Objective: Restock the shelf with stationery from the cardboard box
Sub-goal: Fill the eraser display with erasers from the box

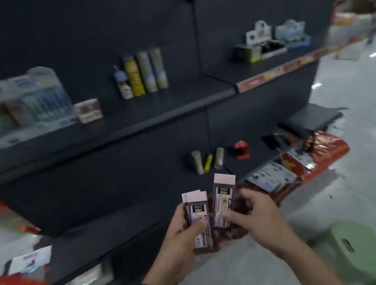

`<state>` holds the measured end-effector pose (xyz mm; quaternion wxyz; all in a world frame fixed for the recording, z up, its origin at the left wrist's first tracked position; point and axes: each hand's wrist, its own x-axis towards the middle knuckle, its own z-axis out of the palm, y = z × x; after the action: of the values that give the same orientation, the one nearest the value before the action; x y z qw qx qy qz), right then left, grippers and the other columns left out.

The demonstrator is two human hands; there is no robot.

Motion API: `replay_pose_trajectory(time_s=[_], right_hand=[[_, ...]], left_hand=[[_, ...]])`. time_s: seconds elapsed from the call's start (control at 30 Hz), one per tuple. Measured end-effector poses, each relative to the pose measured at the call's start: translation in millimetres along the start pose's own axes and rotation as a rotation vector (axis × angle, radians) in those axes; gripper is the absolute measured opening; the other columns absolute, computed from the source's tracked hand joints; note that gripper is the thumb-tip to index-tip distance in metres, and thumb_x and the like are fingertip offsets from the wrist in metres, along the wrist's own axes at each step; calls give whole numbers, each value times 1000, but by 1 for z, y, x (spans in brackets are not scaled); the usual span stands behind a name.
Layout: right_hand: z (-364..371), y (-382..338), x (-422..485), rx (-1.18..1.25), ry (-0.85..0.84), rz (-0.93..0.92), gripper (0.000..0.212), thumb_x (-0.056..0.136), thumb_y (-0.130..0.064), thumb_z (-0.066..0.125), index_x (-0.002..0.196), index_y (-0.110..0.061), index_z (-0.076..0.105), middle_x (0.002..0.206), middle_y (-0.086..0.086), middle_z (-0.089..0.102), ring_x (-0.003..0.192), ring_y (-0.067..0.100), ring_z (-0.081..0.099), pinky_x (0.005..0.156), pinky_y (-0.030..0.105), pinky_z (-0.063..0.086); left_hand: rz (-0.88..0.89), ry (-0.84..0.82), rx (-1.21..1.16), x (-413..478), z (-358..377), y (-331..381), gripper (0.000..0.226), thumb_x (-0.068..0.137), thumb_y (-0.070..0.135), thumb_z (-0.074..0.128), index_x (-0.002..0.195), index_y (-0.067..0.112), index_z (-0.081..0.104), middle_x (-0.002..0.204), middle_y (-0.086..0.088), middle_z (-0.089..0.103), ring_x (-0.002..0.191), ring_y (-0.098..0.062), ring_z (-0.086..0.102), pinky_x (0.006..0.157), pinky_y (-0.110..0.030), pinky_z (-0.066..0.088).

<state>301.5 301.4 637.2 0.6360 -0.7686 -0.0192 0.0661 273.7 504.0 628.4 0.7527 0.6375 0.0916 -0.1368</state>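
My left hand (185, 236) grips a small stack of slim pink-topped stationery packs (196, 207), thumb laid across the front. My right hand (251, 213) holds another pink-topped pack (224, 196) upright just to the right of them. Both hands are in front of the dark lower shelf (130, 224). The dark upper shelf (154, 113) runs across the middle of the view. The cardboard box is not visible. The picture is blurred by motion.
On the upper shelf stand several tall cans (144, 75), a red-and-white box (88, 111) and wrapped packs (17, 105). The lower shelf holds fallen tubes (208, 161) and a red item (241, 150). Red packaging (309, 162) lies on the floor. A green stool (361, 251) stands at right.
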Motion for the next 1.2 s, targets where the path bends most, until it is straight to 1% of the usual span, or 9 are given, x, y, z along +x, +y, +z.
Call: replay_pose_trajectory(time_s=[0.2,0.37,0.43,0.57,0.77,0.87,1.0,1.13,1.2], right_hand=[[167,-83,72,-63,-164,-205,32,82,-2,88,105,-19,73,95,-2,81,93,21,76,85,40,63],[280,-141,122,-93,-312,-363,66,87,-11,86,134,-50,60,94,0,72,81,16,70,72,25,57],[317,-167,141,-81,-373,-431,59,97,-15,76,137,-54,58,95,6,69,81,23,67,69,27,56],[386,-216,186,-80,-483,-584,43,100,-15,72,130,-45,67,82,0,61,73,25,60,75,49,57],[470,-283,263,-88,-648,-737,26,96,-12,78,112,-32,74,78,6,65,69,29,68,69,54,60],[511,-313,301,-90,-651,-805,18,98,-16,76,107,-32,71,76,4,68,70,26,71,70,56,60],[576,-352,348,-96,-629,-826,13,101,-16,71,101,-28,66,76,8,71,71,28,74,67,52,63],[650,-378,377,-165,-585,-835,14,103,-24,68,94,-32,61,82,0,76,71,25,75,66,58,62],[686,-386,386,-201,-574,-876,15,104,-24,66,94,-32,59,87,-2,76,70,24,76,64,57,62]], left_hand=[[234,215,4,-7,-162,58,35,100,-2,66,128,18,61,109,-21,75,77,-32,67,69,-52,61],[323,357,71,-15,-284,101,36,98,0,69,126,23,62,109,-16,77,81,-32,73,68,-45,62],[337,407,51,-17,-321,116,34,99,2,70,123,24,63,106,-18,76,76,-30,71,66,-45,61],[413,533,14,-16,-384,148,37,97,1,71,126,22,63,104,-19,76,74,-30,69,67,-48,60],[502,717,-46,-1,-465,191,29,99,1,68,124,11,58,104,-17,74,76,-30,67,69,-50,61],[522,820,-128,5,-501,204,22,103,-2,58,124,7,53,102,-15,70,67,-27,64,61,-43,59],[531,902,-201,9,-552,217,29,109,-5,42,127,14,54,108,-18,70,76,-32,66,63,-46,60],[552,972,-209,14,-603,238,27,110,11,52,131,26,58,115,-16,76,93,-41,75,76,-59,63],[558,1010,-190,18,-630,249,22,108,19,56,128,28,58,116,-10,77,93,-40,77,69,-58,64]])
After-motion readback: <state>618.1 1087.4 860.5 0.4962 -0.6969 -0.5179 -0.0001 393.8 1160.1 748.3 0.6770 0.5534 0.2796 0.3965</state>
